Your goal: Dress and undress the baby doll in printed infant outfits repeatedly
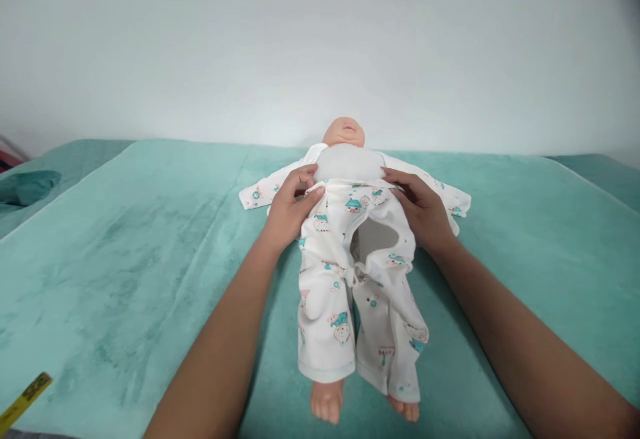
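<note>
A baby doll [345, 133] lies on its back, its head away from me and its feet toward me. It wears white printed baby pants [327, 279] with an opening at the crotch, and a white printed top [275, 189] spread apart under its arms, leaving the pale torso [347, 162] bare. My left hand [295, 202] pinches the waistband at the left side of the doll's waist. On the opposite side, my right hand [417, 202] grips the waistband, its thumb partly hidden by the cloth.
A green plush cover [150, 259] spreads under the doll, reaching back to a white wall [300, 45]. A yellow tape measure strip [27, 399] shows at the lower left. Darker green fabric [30, 185] is bunched at the left edge.
</note>
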Demonstrator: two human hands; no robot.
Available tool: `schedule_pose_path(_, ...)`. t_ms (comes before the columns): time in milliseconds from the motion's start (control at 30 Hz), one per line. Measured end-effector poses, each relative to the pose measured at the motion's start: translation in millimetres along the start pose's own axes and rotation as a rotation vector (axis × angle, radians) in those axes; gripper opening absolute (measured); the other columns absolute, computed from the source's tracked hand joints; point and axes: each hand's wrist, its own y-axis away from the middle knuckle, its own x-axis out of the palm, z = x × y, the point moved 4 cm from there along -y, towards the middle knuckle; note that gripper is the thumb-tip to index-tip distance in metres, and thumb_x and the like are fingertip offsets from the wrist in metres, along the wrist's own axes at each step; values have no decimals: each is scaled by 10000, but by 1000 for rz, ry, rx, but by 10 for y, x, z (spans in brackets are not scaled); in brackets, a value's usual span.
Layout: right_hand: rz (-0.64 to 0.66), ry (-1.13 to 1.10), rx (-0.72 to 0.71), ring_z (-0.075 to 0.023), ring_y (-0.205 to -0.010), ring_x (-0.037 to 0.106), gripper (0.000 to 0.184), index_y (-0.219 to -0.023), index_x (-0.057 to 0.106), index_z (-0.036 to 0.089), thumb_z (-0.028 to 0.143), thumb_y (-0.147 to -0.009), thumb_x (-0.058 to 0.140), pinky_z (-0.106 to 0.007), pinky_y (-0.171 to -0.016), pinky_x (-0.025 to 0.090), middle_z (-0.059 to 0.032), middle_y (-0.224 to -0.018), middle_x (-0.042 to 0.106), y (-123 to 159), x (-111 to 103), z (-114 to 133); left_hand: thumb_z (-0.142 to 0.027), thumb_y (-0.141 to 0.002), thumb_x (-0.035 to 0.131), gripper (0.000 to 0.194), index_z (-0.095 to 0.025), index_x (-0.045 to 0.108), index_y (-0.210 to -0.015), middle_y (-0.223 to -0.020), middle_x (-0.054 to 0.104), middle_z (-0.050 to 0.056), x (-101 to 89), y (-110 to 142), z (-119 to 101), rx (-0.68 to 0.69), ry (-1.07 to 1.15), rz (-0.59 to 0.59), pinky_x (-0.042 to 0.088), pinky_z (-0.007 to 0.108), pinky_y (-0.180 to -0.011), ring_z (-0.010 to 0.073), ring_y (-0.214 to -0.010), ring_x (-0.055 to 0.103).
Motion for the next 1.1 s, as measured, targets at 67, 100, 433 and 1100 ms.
schedule_pose_path(67, -31, 20, 13, -255, -1232, 559, 233, -1046, 658, 293, 453, -883, 609, -449, -1064, 421, -48, -1302, 633, -24, 10, -33, -334, -879, 589, 195, -217, 451, -807, -1145, 623, 46, 9, -72, 30, -27, -10, -20, 410, 308, -917, 204, -1088, 565)
schedule_pose_path(100, -52, 48, -7, -260, -1252, 541, 221, -1002, 657, 283, 462, -882, 606, -454, -1072, 409, -51, -1316, 621, -44, 14, -37, -337, -882, 577, 192, -220, 446, -804, -1005, 628, 24, 6, -122, 48, -48, -43, -39, 414, 294, -864, 190, -989, 576)
schedule_pose_path(433, -1, 420, 0, -261, -871, 574, 291, -809, 577, 258, 475, -936, 431, -410, -833, 415, -61, -887, 675, -655, 92, -155, -306, -882, 524, 180, -232, 402, -772, -658, 450, -48, 36, -659, 273, -196, -312, -154, 321, 274, -681, 156, -662, 425)
schedule_pose_path(1100, -51, 321, 298, -196, -756, 528, 256, -700, 589, 214, 430, -819, 523, -311, -683, 391, -4, -724, 642, -238, 35, -257, -270, -887, 461, 141, -210, 568, -954, -1011, 691, 85, 26, -331, 165, -253, -540, -125, 432, 352, -842, 245, -934, 602)
